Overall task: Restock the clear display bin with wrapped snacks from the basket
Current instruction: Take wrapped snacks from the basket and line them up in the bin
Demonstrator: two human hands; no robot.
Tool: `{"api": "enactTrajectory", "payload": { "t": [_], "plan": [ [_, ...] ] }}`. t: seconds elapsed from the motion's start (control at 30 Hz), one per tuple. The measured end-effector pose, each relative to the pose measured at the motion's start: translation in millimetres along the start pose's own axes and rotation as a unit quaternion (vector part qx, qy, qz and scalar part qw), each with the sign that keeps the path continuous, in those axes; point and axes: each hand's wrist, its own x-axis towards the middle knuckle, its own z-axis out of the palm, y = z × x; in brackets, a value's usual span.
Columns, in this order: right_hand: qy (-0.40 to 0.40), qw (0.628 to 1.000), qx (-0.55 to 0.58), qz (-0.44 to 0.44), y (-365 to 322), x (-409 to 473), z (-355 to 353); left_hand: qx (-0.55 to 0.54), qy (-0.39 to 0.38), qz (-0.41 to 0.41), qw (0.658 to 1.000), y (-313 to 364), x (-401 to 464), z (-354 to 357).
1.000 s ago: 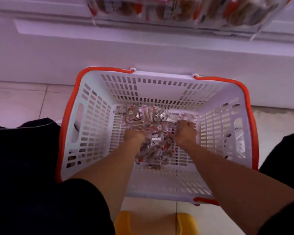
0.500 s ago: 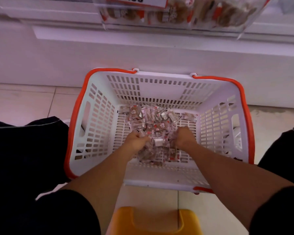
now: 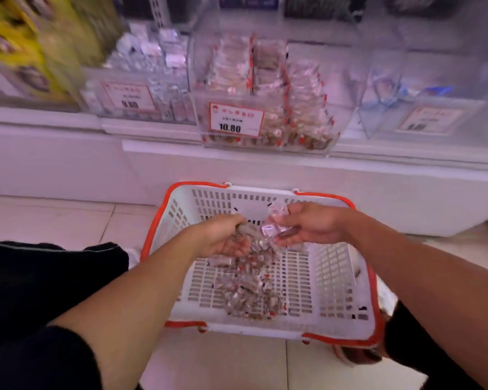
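Now over the basket [image 3: 335, 277], both hands raised above its far half, close together but not touching. Left hand [image 3: 223, 237] palm up, fingers curled around a clutch of wrapped snacks [image 3: 244, 235]. Right hand [image 3: 307, 226] just right of it, fingers curled on more clear wrappers, one flat packet [image 3: 268, 230] sticking out toward the left hand. Between and below the hands, a loose trail of snacks, blurred, hard to tell whether hanging from the grip or in the air.

On the basket floor, left of centre and toward the near wall, a heap [image 3: 248, 291] of the same small clear-and-red packets. Basket white, slotted, with an orange rim, set on pale floor tiles [image 3: 54, 218] against a white shelf base [image 3: 265, 170].

Far above, on the shelf, the clear bin [image 3: 268, 97] with a red-bordered price tag [image 3: 235, 119] reading 10.80, already holding rows of wrapped snacks. Left of it, another clear bin [image 3: 141, 88] with a tag reading 9.80; farther left, blurred yellow packs [image 3: 26, 46]. Right of the middle bin, a third clear bin [image 3: 392, 94], contents too blurred to tell.

Black sleeves [image 3: 54, 358] at the near edge, dark trousers [image 3: 40, 277] at the left.
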Motion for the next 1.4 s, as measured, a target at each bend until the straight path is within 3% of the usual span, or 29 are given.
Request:
{"api": "enactTrajectory", "payload": {
  "t": [0.1, 0.23, 0.33, 0.4, 0.5, 0.67, 0.77, 0.83, 1.0, 1.13, 1.4],
  "plan": [
    [-0.034, 0.996, -0.023, -0.076, -57, -51, 20, -0.025, -0.044, 0.057, 0.997, 56, -61, 0],
    [-0.014, 0.978, -0.029, -0.206, -96, -102, 53, -0.048, -0.113, 0.098, 0.988, 106, -135, 12],
    [0.030, 0.954, -0.152, -0.259, -114, -119, 69, -0.063, -0.172, 0.087, 0.979, 132, -162, 22],
    [0.101, 0.903, -0.298, -0.294, -131, -126, 74, -0.021, -0.202, 0.084, 0.976, 147, -167, 28],
    [0.167, 0.823, -0.448, -0.306, -151, -129, 76, 0.104, -0.153, 0.114, 0.976, 160, -163, 37],
    [0.185, 0.766, -0.524, -0.323, -168, -119, 63, 0.142, -0.143, 0.156, 0.967, 184, -152, 33],
    [0.198, 0.699, -0.594, -0.344, -180, -116, 62, 0.232, -0.129, 0.182, 0.947, 194, -150, 38],
    [0.203, 0.674, -0.607, -0.368, -183, -114, 62, 0.263, -0.108, 0.188, 0.940, 195, -142, 40],
    [0.173, 0.721, -0.553, -0.380, -190, -111, 47, 0.289, -0.088, 0.198, 0.932, 203, -135, 33],
    [0.139, 0.793, -0.460, -0.375, -190, -106, 45, 0.255, -0.053, 0.220, 0.940, 207, -137, 29],
    [0.157, 0.837, -0.385, -0.356, -202, -97, 49, 0.159, 0.054, 0.289, 0.943, 230, -142, 22]
  ]
}}
